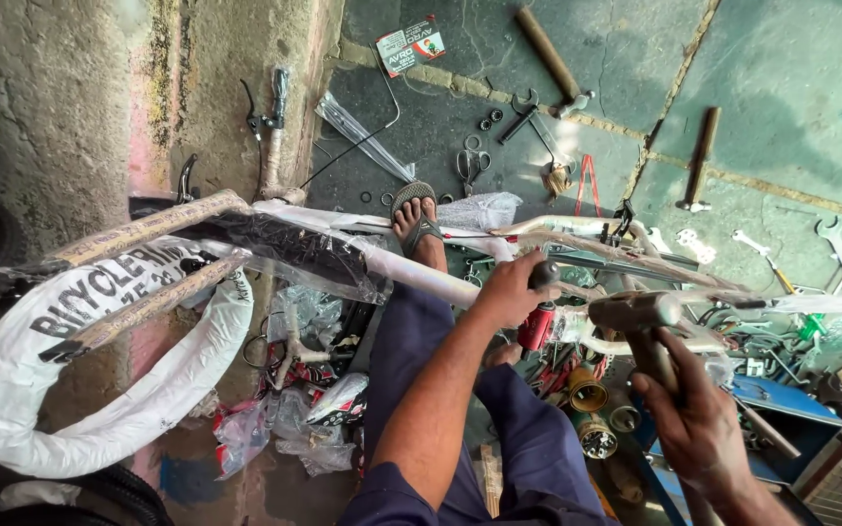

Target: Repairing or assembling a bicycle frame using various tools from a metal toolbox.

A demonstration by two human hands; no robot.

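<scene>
White wrapping covers a rim (99,390) at far left, leaning by the wall, with two paper-wrapped tubes (138,273) of a bike frame lying across it. A plastic-wrapped frame tube (382,261) runs rightward from there, and a sandalled foot (416,219) rests on it. Near the middle, the left hand (511,290) is closed around a black-tipped rod (543,276) held against the frame, just above a red part (538,326). To its right, the right hand (699,419) has its fingers wrapped round the handle of a hammer (640,317), whose metal head hangs just beside the left hand, close to the rod. On the stone floor behind lie scissors (470,164), spanners (835,239) and two more hammers (699,161). Blue toolbox (782,409) sits at lower right.
</scene>
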